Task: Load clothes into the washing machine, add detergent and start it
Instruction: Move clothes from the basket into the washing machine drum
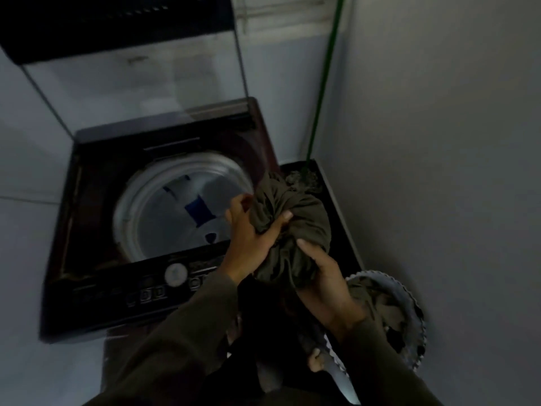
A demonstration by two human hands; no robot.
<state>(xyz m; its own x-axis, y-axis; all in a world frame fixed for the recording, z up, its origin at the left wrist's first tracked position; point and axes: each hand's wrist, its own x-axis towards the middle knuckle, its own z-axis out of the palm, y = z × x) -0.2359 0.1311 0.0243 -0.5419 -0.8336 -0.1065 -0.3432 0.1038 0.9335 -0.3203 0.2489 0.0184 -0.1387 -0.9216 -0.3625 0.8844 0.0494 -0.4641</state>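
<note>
While the left hand (251, 238) has its fingers (240, 202) curled round the left side of a balled-up olive green garment (292, 209), thumb pressed across the front, the right hand (325, 276) cups the same bundle from below and the right, fingers wrapped into the cloth, so both are gripping it pretty tight (no loose ends dangling that I can make out). The bundle sits in the air just past the right rim of the drum, not inside it yet. Over on the left is the washing machine (87, 259), a dark top-loader with its see-through lid (131, 83) standing up against the wall. Its drum (175, 183) is open, and there's something white and blue lying in it, too blurry to say what. Along the front edge runs the control panel (146, 291) with a round pale dial (175, 273) and a row of buttons. Right of the machine, touching it or nearly, is a dark box-like stand (345, 218), with a green pole (325, 83) leaning up into the corner behind it. Lower right is a scallop-edged basket (409, 297) holding more dark clothes, close to the plain grey wall (439, 142). Whole room's dim.
</note>
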